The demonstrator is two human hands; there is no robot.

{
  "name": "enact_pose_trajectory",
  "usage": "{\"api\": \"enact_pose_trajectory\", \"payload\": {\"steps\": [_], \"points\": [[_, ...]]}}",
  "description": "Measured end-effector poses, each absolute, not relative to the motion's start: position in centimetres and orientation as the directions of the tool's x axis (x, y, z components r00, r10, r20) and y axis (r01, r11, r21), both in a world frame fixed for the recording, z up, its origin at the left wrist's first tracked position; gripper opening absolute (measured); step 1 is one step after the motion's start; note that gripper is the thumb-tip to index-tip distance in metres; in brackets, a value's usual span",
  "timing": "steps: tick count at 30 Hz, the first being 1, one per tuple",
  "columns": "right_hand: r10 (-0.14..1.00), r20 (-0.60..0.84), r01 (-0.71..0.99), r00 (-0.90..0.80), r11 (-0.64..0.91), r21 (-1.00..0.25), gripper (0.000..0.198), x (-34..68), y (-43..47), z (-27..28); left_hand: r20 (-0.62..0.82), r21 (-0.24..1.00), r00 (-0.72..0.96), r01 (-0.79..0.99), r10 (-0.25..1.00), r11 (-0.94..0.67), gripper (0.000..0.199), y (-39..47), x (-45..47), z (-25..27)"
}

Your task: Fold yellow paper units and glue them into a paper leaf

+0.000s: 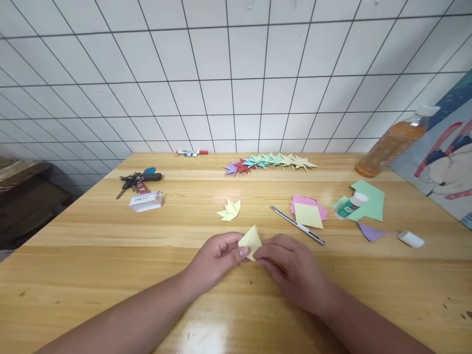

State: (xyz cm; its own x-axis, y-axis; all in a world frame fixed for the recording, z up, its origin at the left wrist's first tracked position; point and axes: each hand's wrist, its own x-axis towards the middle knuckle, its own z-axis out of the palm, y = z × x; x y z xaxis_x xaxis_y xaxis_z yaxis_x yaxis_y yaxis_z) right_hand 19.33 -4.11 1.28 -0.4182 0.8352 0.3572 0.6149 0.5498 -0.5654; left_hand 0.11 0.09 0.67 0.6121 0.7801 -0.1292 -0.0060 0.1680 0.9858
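Between my hands is a small piece of folded yellow paper [250, 239], its point turned up and away from me. My left hand [220, 258] pinches its left side, with the thumb lying on top. The fingertips of my right hand [293, 268] are closed on its lower right edge. Just beyond lies a yellow folded-paper leaf shape [230, 210]. To the right of that, a utility knife [298, 225] rests at a slant beside a yellow paper square [309, 215] on pink sheets [320, 209].
Coloured folded-paper leaves [273, 161] line the back near the tiled wall. Right: a glue stick [352, 205], green paper [370, 200], purple paper [370, 232], a white cap [411, 239] and a drink bottle [393, 145]. Left: keys [132, 181], a small white box [146, 201] and markers [191, 152].
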Motion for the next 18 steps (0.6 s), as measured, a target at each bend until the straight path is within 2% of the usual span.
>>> {"api": "enact_pose_trajectory", "payload": {"steps": [5, 10, 14, 18], "points": [[0.827, 0.35, 0.588, -0.441, 0.561, -0.583, 0.017, 19.48, -4.32, 1.69, -0.17, 0.976, 0.605, -0.004, 0.778, 0.216, 0.021, 0.1, 0.24, 1.02], [0.823, 0.387, 0.596, -0.416, 0.568, -0.568, 0.032, 19.36, -4.37, 1.31, -0.178, 0.974, 0.577, -0.009, 0.797, 0.224, 0.021, 0.26, 0.15, 0.74], [0.838, 0.392, 0.605, -0.381, 0.546, -0.58, 0.019, 19.32, -4.16, 1.19, -0.175, 0.98, 0.618, 0.032, 0.766, 0.199, 0.023, 0.15, 0.13, 0.59], [0.879, 0.341, 0.572, -0.333, 0.476, -0.668, 0.009, 19.19, -3.99, 1.44, -0.167, 0.986, 0.63, 0.108, 0.759, 0.127, 0.025, 0.05, 0.2, 0.49]]}}
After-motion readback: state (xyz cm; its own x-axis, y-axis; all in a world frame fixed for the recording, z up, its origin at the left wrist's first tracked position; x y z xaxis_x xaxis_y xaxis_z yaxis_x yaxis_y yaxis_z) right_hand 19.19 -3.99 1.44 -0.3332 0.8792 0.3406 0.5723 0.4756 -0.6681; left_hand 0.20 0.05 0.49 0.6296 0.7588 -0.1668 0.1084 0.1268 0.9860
